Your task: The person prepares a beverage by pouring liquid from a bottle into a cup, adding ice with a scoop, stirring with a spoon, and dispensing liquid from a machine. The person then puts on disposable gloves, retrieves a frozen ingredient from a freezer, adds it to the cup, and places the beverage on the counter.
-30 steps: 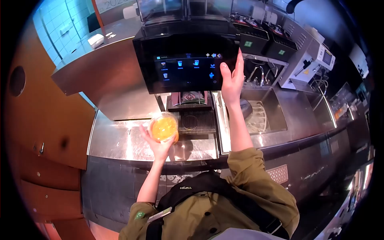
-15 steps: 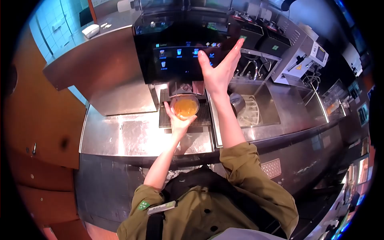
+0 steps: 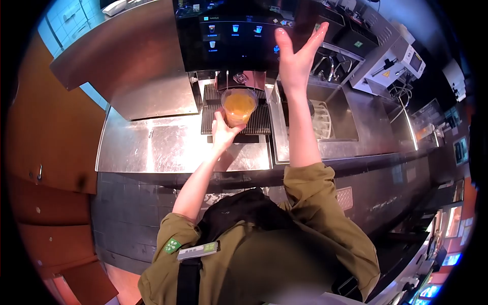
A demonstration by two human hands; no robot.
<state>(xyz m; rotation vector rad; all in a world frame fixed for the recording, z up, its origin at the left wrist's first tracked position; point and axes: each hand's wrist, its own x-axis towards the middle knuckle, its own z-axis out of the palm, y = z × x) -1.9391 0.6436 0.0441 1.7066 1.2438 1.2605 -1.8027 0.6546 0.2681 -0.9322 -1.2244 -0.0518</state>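
A clear plastic cup [image 3: 240,105] with an orange drink in it is above the ribbed drip tray, just in front of the dispenser spout [image 3: 240,78]. My left hand [image 3: 224,134] is closed round the cup's lower side; the cup's base is hidden. Raised at the right side of the dark touchscreen [image 3: 229,56], my right hand [image 3: 297,66] is empty, with thumb and fingers spread apart. The screen shows several small drink icons. I cannot tell whether a fingertip touches it.
The drip tray [image 3: 210,122] is set into a steel counter [image 3: 173,152]. A sink [image 3: 345,119] with a clear ribbed container [image 3: 321,121] lies to the right. Further right stands a grey machine with a small display [image 3: 389,71]. A steel panel [image 3: 127,56] rises at left.
The view has tilted down. My right hand has shifted right, away from the screen icons. The cup has come slightly towards me from the spout, still in my left hand.
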